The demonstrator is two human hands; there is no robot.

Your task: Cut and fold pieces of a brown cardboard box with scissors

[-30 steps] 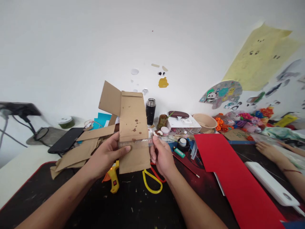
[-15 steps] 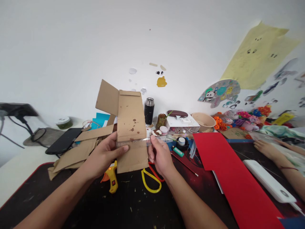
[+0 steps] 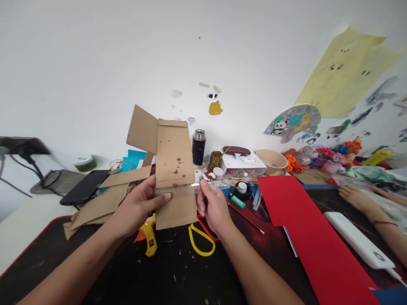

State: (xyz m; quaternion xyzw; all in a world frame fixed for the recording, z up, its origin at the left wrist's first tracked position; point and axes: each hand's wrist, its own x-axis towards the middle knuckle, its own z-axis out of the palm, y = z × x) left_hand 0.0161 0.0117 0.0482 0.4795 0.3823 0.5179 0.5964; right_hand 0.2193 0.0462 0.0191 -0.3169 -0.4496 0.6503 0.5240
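Observation:
A brown cardboard piece (image 3: 174,156) with dark stains and a side flap is held up in front of me. Across its lower part lies a clear ruler (image 3: 184,186). My left hand (image 3: 146,201) is closed on the cardboard's left edge, its thumb near the ruler's left end. At the right edge, my right hand (image 3: 212,205) pinches the ruler between thumb and fingers. Behind and below the cardboard rest a yellow glue gun (image 3: 149,237) and scissors with yellow and red handles (image 3: 202,241).
Cardboard scraps (image 3: 98,207) and a black phone (image 3: 84,187) lie left. A black flask (image 3: 199,148), a white box (image 3: 244,163) and a beige bowl (image 3: 271,160) line the wall. Red card (image 3: 305,228) and a white power strip (image 3: 359,241) lie right, near another person's hand (image 3: 358,199).
Almost nothing differs. Both hands keep their grip on the cardboard and ruler, and the view has shifted very slightly.

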